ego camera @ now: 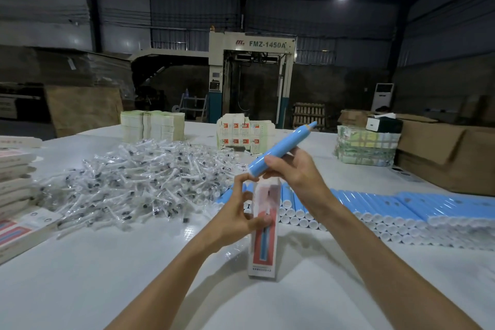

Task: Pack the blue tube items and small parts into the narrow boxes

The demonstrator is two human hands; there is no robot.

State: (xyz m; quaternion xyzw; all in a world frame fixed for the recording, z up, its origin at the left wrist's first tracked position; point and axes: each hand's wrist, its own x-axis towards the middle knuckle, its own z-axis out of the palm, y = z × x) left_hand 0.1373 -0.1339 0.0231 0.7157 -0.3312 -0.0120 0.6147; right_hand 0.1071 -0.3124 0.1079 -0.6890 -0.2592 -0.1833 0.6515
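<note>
A narrow white box (pixel 263 246) with a red and blue picture stands upright on the white table (pixel 134 276), its top open. My left hand (pixel 241 211) grips the box near its top. My right hand (pixel 292 171) holds a blue tube (pixel 284 146) tilted, its blunt end just above the box opening and its pointed tip up to the right. A row of blue tubes (pixel 401 209) lies behind the box to the right. A heap of small parts in clear wrappers (pixel 134 185) lies at the left.
Stacks of flat box blanks (pixel 152 124) and printed blanks (pixel 242 132) stand at the table's far side. Finished boxes (pixel 13 182) are piled at the left edge. Bundled sheets (pixel 367 147) and cardboard cartons (pixel 450 158) sit at the right.
</note>
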